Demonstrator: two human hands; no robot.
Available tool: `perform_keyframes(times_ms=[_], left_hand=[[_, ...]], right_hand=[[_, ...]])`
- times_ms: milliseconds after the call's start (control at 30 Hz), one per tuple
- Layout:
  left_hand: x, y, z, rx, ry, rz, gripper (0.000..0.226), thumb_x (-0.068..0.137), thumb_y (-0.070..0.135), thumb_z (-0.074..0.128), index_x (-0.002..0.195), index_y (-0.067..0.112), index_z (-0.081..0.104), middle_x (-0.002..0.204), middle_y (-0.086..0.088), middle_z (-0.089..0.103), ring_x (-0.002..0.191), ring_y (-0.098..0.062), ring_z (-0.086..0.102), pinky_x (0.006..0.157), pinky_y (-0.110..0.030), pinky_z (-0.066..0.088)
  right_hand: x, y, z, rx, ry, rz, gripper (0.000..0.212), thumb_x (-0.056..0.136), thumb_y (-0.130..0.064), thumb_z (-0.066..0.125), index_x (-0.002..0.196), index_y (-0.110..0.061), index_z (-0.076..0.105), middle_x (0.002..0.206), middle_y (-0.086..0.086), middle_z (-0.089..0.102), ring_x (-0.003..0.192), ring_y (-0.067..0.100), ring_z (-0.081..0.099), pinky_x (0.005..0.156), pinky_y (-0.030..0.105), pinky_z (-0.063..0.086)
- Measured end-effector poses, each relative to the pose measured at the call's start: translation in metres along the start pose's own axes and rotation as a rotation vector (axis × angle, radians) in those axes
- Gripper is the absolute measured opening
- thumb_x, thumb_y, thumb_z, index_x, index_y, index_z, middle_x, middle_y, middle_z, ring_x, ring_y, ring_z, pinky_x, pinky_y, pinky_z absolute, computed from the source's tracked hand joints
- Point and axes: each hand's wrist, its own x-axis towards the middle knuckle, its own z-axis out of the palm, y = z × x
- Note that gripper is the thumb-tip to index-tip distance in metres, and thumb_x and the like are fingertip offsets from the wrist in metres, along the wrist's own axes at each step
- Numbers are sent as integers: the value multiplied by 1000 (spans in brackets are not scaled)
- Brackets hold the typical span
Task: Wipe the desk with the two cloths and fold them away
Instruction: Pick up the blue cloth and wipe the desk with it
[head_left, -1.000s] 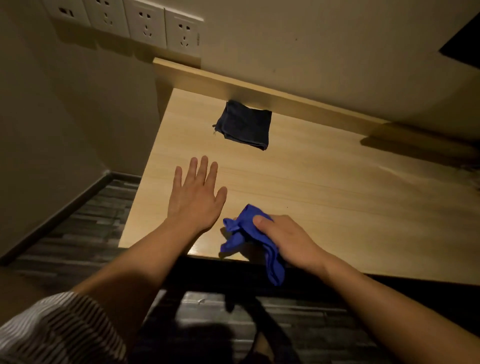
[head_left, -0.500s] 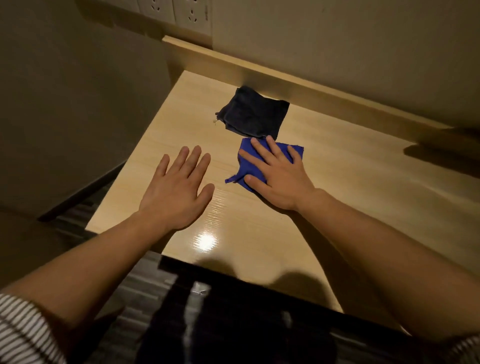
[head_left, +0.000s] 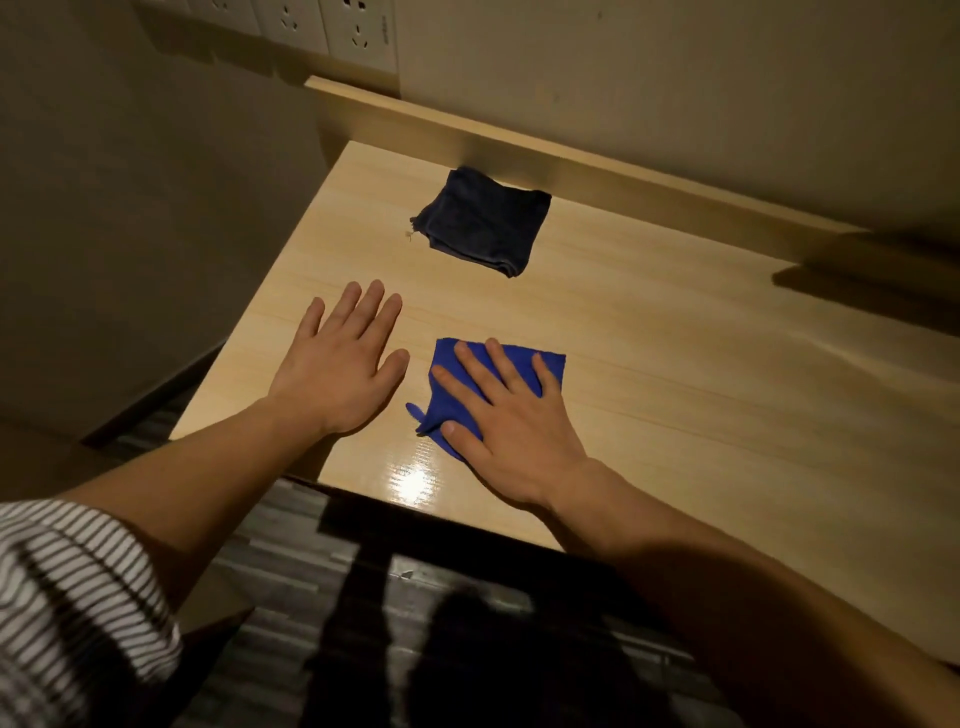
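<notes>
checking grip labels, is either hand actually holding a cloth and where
Neither grips one. The right hand presses flat on the blue cloth; the left hand lies bare on the desk.

I read the desk as pale wood-grain laminate, smooth and glossy (a bright glare sits at its near edge). The blue cloth looks soft and matt; the dark cloth is thicker, napped fabric. My sleeve is striped woven cloth.

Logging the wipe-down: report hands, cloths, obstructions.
Left hand flat, empty, on desk. Right hand flat, pressing blue cloth. Dark cloth folded near back ledge. Nothing in the way.
</notes>
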Motion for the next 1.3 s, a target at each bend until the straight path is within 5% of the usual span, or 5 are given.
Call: perform_keyframes(times_ms=[500, 667, 1067, 1200, 1300], left_hand=[[4, 12, -19, -20, -57, 27, 73, 109, 55, 15, 170, 20, -2, 180, -7, -5, 165, -28, -6, 130, -57, 2], [3, 59, -19, -187, -22, 60, 70, 111, 50, 24, 171, 18, 7, 180, -7, 1, 165, -28, -2, 130, -55, 2], [4, 89, 11, -87, 27, -43, 80, 104, 66, 6, 171, 23, 1, 180, -3, -5, 165, -23, -10, 130, -56, -3], [4, 90, 12, -65, 22, -60, 78, 105, 67, 6, 171, 26, -2, 179, 0, -9, 164, -19, -15, 131, -54, -4], [4, 90, 13, -50, 19, -69, 77, 105, 69, 5, 171, 29, -4, 178, 2, -11, 163, -18, -17, 132, -53, -3]], right_hand=[[-93, -75, 12, 414, 76, 95, 59, 103, -56, 28, 152, -32, 49, 162, -11, 42, 154, 7, 25, 120, 40, 16], [-108, -58, -27, 1042, 81, 317, 39, 106, -42, 51, 81, -16, 65, 74, -10, 63, 66, 2, 51, 70, 29, 42], [2, 120, -104, 915, 337, 415, 42, 109, -46, 46, 81, -19, 62, 58, -16, 62, 52, 2, 53, 52, 13, 41], [70, 181, -110, 590, 227, 295, 39, 107, -53, 41, 85, -28, 61, 73, -10, 64, 71, 12, 61, 71, 33, 43], [109, 210, -94, 154, 55, 187, 42, 106, -60, 33, 138, -42, 53, 146, 0, 56, 143, 31, 42, 107, 55, 32]])
